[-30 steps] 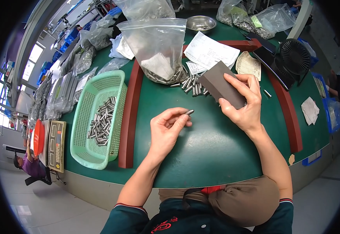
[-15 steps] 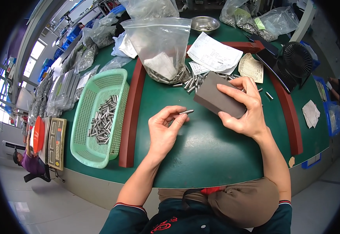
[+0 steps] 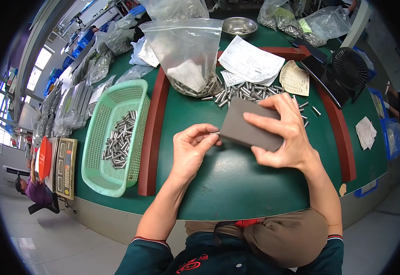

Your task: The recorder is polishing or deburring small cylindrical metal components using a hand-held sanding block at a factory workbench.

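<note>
My left hand (image 3: 191, 147) pinches a small metal pin (image 3: 215, 133) between thumb and fingertips. The pin's outer end meets the left edge of a dark grey-brown rectangular block (image 3: 250, 124); whether it goes into the block or only touches it, I cannot tell. My right hand (image 3: 288, 130) grips that block from the right, thumb on the near side and fingers over the top. Behind the block lies a loose heap of metal pins (image 3: 245, 91). At the left, a light green plastic basket (image 3: 136, 137) holds many similar pins.
Dark red bars (image 3: 150, 137) frame the green table (image 3: 236, 197). A clear bag of parts (image 3: 181, 55), papers (image 3: 250, 59), a metal bowl (image 3: 240, 27) and a black fan (image 3: 350, 68) stand around the far side. A scale (image 3: 66, 167) sits left of the basket.
My right hand has brought the block leftward and slightly down, against the pin in my left hand. More of the pin heap shows behind it. My left hand has barely shifted.
</note>
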A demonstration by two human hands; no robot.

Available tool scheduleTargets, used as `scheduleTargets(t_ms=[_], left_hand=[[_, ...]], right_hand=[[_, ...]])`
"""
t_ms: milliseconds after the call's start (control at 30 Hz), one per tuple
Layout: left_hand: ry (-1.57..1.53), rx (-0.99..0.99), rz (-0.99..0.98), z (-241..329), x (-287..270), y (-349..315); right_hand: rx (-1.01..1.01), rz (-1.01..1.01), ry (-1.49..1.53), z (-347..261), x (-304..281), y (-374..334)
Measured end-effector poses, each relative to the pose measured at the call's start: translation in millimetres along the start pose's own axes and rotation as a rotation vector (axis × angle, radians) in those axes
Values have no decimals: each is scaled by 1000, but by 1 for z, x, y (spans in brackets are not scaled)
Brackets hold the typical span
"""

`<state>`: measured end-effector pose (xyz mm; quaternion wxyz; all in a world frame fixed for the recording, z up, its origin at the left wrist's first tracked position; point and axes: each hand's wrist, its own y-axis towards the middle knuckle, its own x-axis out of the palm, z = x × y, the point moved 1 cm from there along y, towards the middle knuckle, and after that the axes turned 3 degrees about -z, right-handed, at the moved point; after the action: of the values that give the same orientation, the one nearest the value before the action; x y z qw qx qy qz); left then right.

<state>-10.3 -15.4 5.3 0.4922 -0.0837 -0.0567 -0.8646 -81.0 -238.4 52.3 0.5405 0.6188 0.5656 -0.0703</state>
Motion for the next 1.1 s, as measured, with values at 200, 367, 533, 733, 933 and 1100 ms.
scheduleTargets(t_ms=[200, 367, 533, 733, 933, 1100], left_hand=[[7, -37, -65, 3, -2, 0], [-4, -56, -76, 1, 0, 2], [80, -4, -67, 2, 3, 2], [97, 17, -52, 3, -1, 3], [46, -40, -31, 1, -2, 3], [-26, -55, -122, 1, -3, 3]], right_hand=[[-1, 14, -8, -2, -2, 3], [36, -27, -54, 2, -5, -1], [103, 109, -125, 15, -13, -1], [112, 39, -45, 8, -10, -1], [12, -80, 92, -9, -2, -2], [72, 60, -94, 6, -7, 1]])
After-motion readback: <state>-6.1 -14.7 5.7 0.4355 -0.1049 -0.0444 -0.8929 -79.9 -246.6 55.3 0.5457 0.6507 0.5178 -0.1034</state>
